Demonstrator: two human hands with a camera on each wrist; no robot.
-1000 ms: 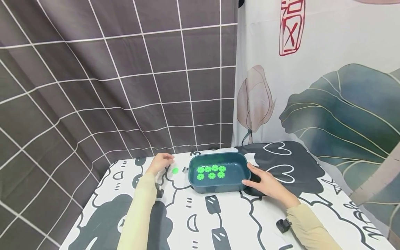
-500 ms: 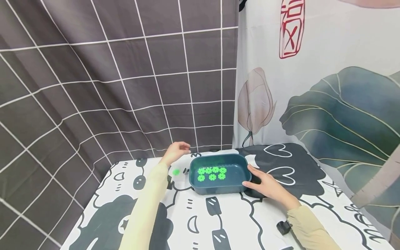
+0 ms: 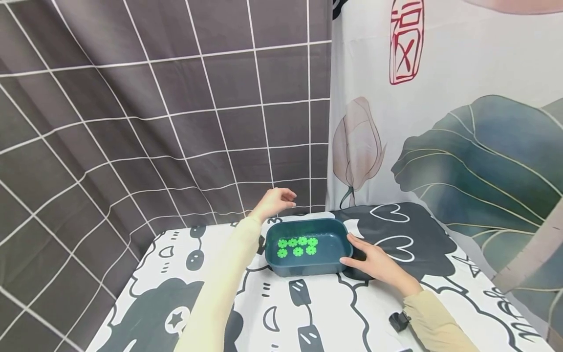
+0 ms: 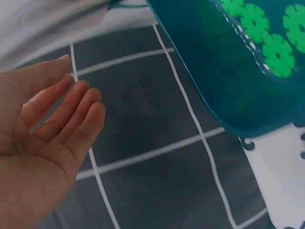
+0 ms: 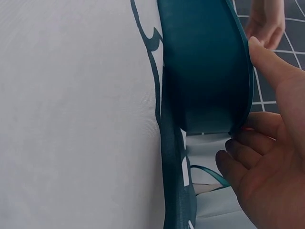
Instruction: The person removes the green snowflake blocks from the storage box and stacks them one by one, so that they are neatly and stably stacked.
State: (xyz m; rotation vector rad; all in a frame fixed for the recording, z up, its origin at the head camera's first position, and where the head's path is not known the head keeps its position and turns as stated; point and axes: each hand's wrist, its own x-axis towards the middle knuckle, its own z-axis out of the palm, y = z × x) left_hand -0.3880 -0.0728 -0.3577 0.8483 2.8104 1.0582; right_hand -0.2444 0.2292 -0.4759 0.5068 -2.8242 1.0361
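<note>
A dark teal box (image 3: 303, 270) sits on the patterned cloth with several green flower-shaped pieces (image 3: 298, 252) lying flat in its left half. My left hand (image 3: 274, 203) is raised behind the box's back-left rim, its fingers loosely bent; in the left wrist view, nothing shows between the thumb and fingers of that hand (image 4: 57, 129). At the box's right end, my right hand (image 3: 374, 259) holds it between thumb and fingers. The right wrist view has the thumb of this hand (image 5: 271, 143) on the rim and fingers against the end wall.
Behind the table hangs a dark curtain with white grid lines (image 3: 176, 122), beside a pale one with plant prints (image 3: 440, 98). The cloth (image 3: 334, 313) bears black-and-white drawings. A small black device (image 3: 399, 321) is at my right wrist.
My left hand has moved right and up, from beside the green piece on the cloth to behind the box. That piece is now hidden behind my left sleeve. My right hand remains on the box.
</note>
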